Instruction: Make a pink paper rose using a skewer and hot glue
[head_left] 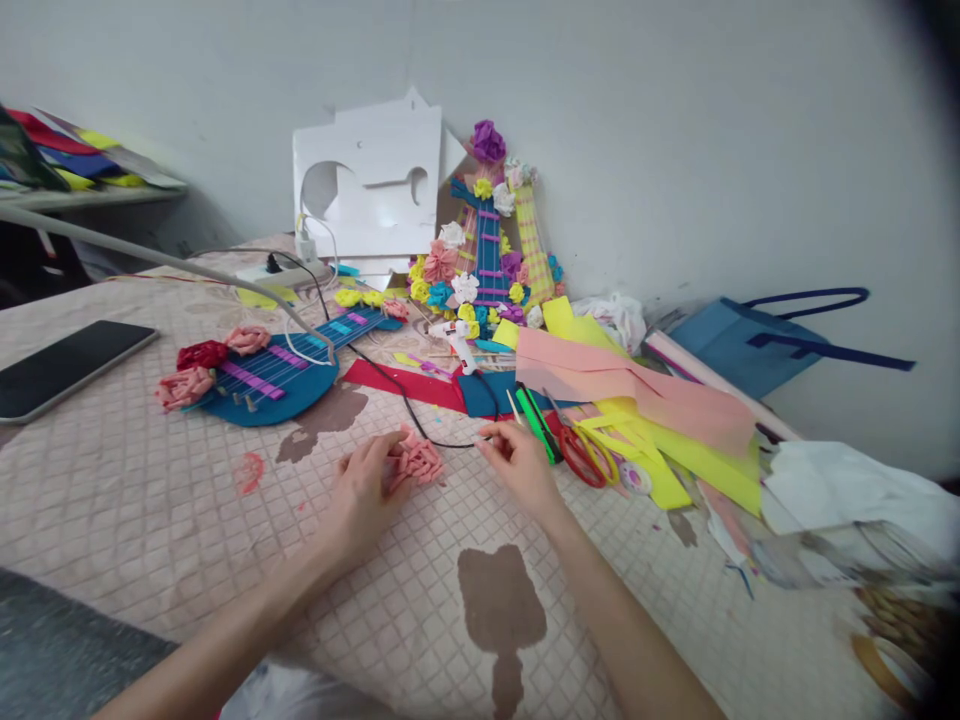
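Low over the table, my left hand (369,482) is closed on a pink crepe-paper flower (418,458), its folded petals facing away from my palm. My right hand (519,466) hovers a little to the right, thumb and fingertips pinched together. A black cord (409,405) runs right by those fingertips; whether they grip it or something small I cannot make out. Beyond the hands lies a white glue gun (459,342). To the left is a blue paper guitar (281,375) with purple bars, strings and several paper roses on its body.
Red-handled scissors (581,455) and a green cutter (538,425) lie right of my right hand, beside yellow and pink paper sheets (637,385). A phone (71,368) rests at far left. A lamp arm (161,245) reaches over the guitar. Decorated guitars (491,250) lean on the wall.
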